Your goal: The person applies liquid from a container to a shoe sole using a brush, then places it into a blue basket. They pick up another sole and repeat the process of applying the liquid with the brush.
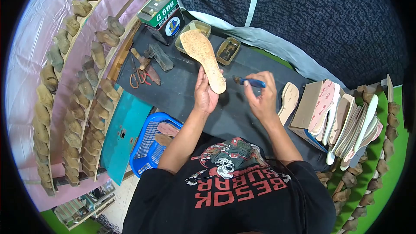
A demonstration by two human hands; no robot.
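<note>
My left hand (206, 95) is closed on the narrow end of a tan, speckled shoe insole (200, 51), held up over the dark table with its broad end pointing away. In my right hand (263, 99) is a small brush (255, 83) with a blue handle; its dark tip points left toward the insole and stays apart from it. Behind the insole stands a yellowish plastic tub (207, 27), partly covered by it. A smaller tub (229, 51) with dark residue inside sits just to its right. Another insole (289, 99) lies on the table beyond my right wrist.
A green-and-black can (160, 19) stands at the back left, near a grey block (161, 57) and orange-handled scissors (135, 78). On the right, many insoles (346, 121) lean by a cardboard box (307, 106). A blue basket (139, 156) and shoe-last racks (78, 104) are left.
</note>
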